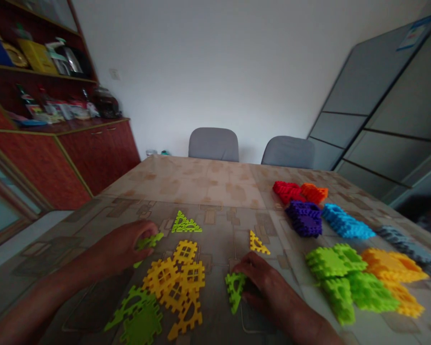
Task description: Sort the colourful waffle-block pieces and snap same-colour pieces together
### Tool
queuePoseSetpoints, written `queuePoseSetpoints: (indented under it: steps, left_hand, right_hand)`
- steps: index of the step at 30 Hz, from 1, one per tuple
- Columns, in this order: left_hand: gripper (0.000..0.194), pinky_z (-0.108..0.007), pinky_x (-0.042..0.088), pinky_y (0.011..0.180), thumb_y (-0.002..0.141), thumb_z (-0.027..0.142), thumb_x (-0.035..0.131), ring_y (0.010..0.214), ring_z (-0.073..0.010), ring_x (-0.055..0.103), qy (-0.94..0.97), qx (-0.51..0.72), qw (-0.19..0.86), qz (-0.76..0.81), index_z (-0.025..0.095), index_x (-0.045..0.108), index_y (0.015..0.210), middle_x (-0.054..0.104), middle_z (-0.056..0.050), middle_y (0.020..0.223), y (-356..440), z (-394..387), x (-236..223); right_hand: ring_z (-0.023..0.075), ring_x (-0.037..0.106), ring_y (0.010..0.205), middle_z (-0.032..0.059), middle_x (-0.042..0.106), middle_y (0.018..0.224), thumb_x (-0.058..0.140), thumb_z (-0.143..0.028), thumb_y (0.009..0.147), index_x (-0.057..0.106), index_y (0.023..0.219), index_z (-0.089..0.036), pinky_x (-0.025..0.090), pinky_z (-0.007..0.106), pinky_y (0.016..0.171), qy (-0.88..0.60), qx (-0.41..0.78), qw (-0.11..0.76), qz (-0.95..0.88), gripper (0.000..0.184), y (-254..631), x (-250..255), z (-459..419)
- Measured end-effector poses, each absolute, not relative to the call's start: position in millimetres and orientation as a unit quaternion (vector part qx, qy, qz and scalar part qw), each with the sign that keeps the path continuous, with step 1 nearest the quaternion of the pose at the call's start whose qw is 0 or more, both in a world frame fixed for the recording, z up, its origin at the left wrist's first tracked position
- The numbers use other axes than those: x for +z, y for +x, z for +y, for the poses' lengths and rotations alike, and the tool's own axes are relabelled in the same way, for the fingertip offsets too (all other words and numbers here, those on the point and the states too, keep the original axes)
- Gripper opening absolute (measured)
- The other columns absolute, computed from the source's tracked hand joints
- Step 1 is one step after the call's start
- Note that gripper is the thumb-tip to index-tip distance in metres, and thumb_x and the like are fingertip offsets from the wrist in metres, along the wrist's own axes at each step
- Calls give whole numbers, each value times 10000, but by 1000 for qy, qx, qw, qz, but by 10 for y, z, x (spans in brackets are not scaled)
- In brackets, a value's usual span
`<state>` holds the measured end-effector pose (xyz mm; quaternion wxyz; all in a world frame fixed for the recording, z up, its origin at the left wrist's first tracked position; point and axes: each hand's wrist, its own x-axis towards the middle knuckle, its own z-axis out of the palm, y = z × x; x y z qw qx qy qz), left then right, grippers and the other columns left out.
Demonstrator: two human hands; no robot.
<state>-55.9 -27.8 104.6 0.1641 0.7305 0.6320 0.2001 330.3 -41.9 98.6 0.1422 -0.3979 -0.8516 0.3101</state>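
Observation:
My left hand (134,244), at the left of the head view, has its fingers closed around a light green interlocking plastic piece (154,240), partly hidden by the fingers. My right hand (260,280) pinches a green triangular block piece (234,290) by its upper right edge, low over the table. Between the hands lies a loose heap of yellow window pieces (175,278) with toothed edges. Just below my left hand are a green triangle piece (132,302) and a green square piece (142,322). A small yellow triangle (258,243) rests beyond my right hand.
Light green triangles (185,224) lie farther back. On the right stand stacks of red (287,191), orange (314,192), purple (304,219), blue (346,222), green (335,261), yellow (393,266) and grey pieces (413,249). Two grey chairs (213,143) are behind the patterned tablecloth (201,179).

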Motion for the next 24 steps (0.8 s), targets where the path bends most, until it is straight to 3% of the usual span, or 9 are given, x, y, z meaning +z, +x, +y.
queuePoseSetpoints:
  steps: [4, 6, 10, 16, 20, 24]
  left_hand:
    - [272, -339, 496, 930, 826, 371, 613, 1024, -267, 676, 754, 236, 196, 581, 240, 648, 1061, 742, -15, 1092, -201, -339, 1112]
    - [284, -346, 501, 916, 790, 312, 610, 1015, -262, 680, 753, 260, 213, 567, 242, 650, 1063, 743, -23, 1060, 99, -409, 1142]
    - [292, -301, 489, 868, 726, 183, 625, 984, -215, 666, 779, 235, 261, 520, 259, 656, 1007, 713, 3, 1039, 736, -554, 1204]
    - [271, -304, 464, 858, 718, 144, 690, 977, -224, 647, 810, 175, 223, 514, 261, 666, 961, 692, 6, 991, 1356, -512, 1168]
    - [260, -358, 475, 880, 735, 219, 743, 971, -261, 651, 809, 164, 208, 524, 246, 687, 987, 697, -31, 989, 1518, -452, 1098]
    - [379, -399, 480, 942, 757, 262, 740, 1060, -291, 646, 811, 160, 209, 523, 243, 684, 1131, 715, -60, 1091, 1376, -469, 1122]
  right_hand:
    - [209, 631, 1124, 75, 645, 1228, 630, -33, 788, 655, 1213, -240, 487, 311, 991, -414, 311, 140, -844, 473, 3355, 993, -395]
    - [246, 625, 1167, 109, 646, 1271, 639, -83, 811, 632, 1280, -216, 487, 356, 1011, -439, 290, 146, -838, 487, 3403, 979, -356]
    - [257, 684, 1011, 155, 666, 1241, 573, -134, 885, 639, 1283, -162, 539, 368, 873, -505, 238, 154, -815, 404, 3475, 976, -269]
    - [240, 699, 821, 121, 742, 985, 535, -126, 905, 703, 1163, -143, 507, 334, 736, -548, 212, 157, -793, 309, 3492, 1019, -233]
    - [238, 703, 811, 108, 754, 960, 548, -126, 900, 699, 1182, -143, 499, 324, 724, -565, 215, 168, -779, 321, 3501, 1051, -226]
    - [226, 696, 840, 102, 744, 999, 542, -126, 918, 703, 1157, -163, 509, 323, 752, -534, 227, 172, -796, 290, 3498, 1110, -258]
